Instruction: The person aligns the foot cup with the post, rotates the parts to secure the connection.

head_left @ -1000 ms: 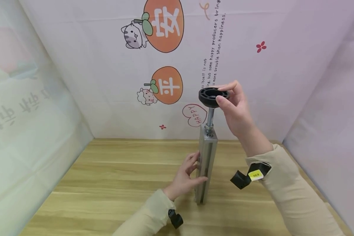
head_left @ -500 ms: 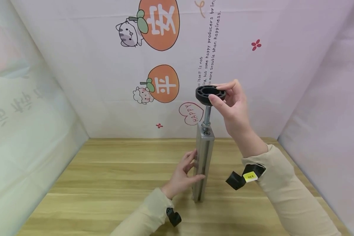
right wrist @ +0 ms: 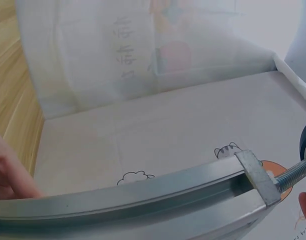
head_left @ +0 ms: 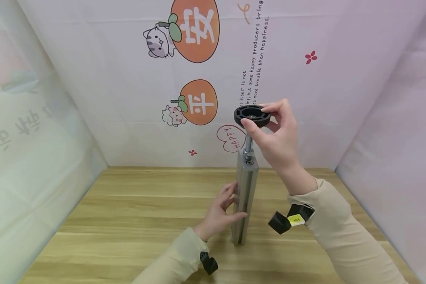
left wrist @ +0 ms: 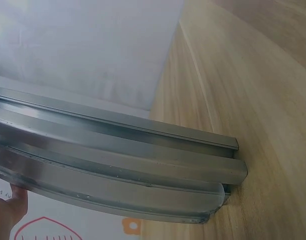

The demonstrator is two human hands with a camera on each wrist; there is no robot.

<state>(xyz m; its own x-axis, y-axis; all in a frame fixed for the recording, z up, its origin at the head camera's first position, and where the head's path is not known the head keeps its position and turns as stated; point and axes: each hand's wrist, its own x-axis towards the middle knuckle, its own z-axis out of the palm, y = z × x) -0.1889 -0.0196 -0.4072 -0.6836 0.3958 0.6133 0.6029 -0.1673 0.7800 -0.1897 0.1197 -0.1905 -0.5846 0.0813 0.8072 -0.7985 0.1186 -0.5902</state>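
A grooved aluminium profile [head_left: 246, 197] stands upright on the wooden table, its lower end resting on the boards in the left wrist view. My left hand [head_left: 218, 217] grips it from the left, thumb across the near side and fingers on the far side. From the profile's top end plate a threaded rod [right wrist: 295, 172] with a nut [head_left: 249, 154] rises. The rod carries a black round levelling foot [head_left: 242, 114]. My right hand [head_left: 280, 138] pinches the foot's rim, thumb at the near edge and index finger at the far edge. The other right fingers are partly hidden.
White printed cloth [head_left: 135, 86] hangs behind, with further cloth walls at left and right. The wooden tabletop [head_left: 127, 221] spreads out around the profile. Black camera mounts [head_left: 287, 221] are worn on both wrists.
My right thumb has moved leftward along the near rim of the levelling foot, and the right wrist has shifted slightly left. The left hand keeps its hold on the profile.
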